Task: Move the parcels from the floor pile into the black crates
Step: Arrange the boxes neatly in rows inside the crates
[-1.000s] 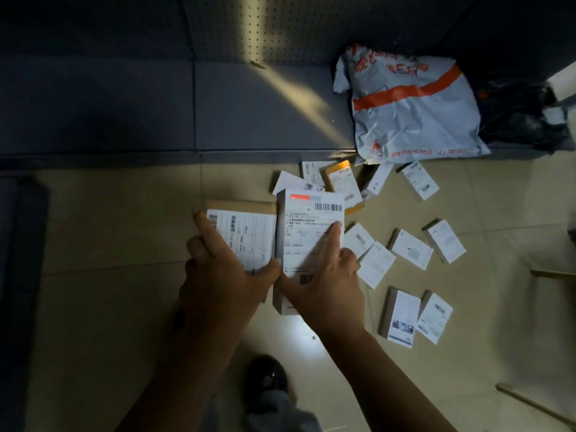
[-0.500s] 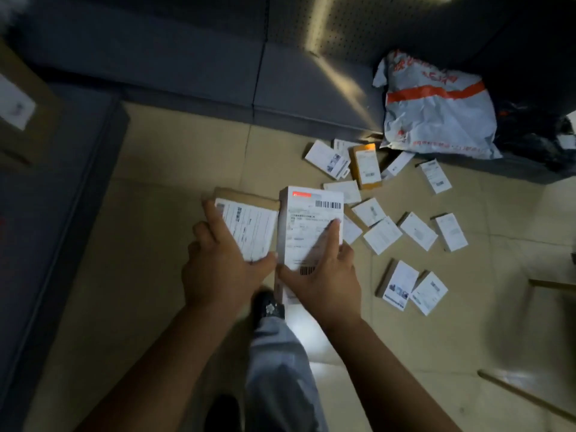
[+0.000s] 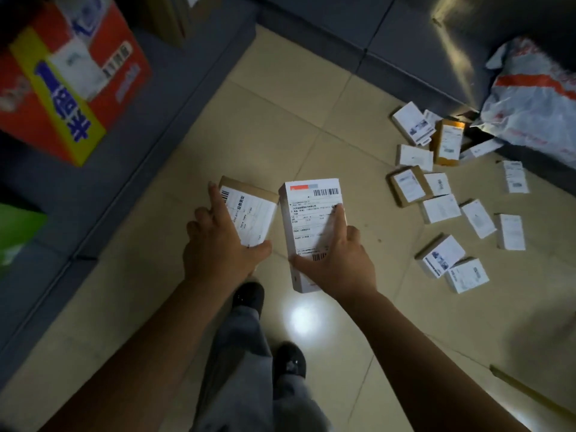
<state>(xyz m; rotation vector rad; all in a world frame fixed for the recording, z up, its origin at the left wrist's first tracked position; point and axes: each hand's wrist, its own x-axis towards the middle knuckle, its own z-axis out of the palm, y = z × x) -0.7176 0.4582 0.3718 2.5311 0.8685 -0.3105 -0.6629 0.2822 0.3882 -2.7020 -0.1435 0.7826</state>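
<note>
Your left hand (image 3: 218,251) grips a brown parcel (image 3: 249,213) with a white label, index finger straight along its left edge, thumb curled round the lower right corner. Your right hand (image 3: 338,263) grips a taller white parcel (image 3: 311,226), index finger lying straight up the label, thumb hooked on the left edge near the lower barcode. Both parcels are held up off the tiled floor (image 3: 265,120), side by side, a narrow gap between them.

The floor pile (image 3: 442,194) lies to the right, well apart from your hands: small white and brown boxes scattered label-up, some overlapping, an orange-topped box (image 3: 448,145) at the far end. Behind the pile a grey mailer bag (image 3: 536,113) with an orange stripe rests on a dark ledge.

At upper left a red, yellow and blue carton (image 3: 68,76) sits on a dark shelf (image 3: 149,120), blurred. A green item (image 3: 15,232) shows at the left edge. Below your arms, grey trousers and two dark shoes (image 3: 290,360) stand on the floor. A black crate can't be made out for certain.
</note>
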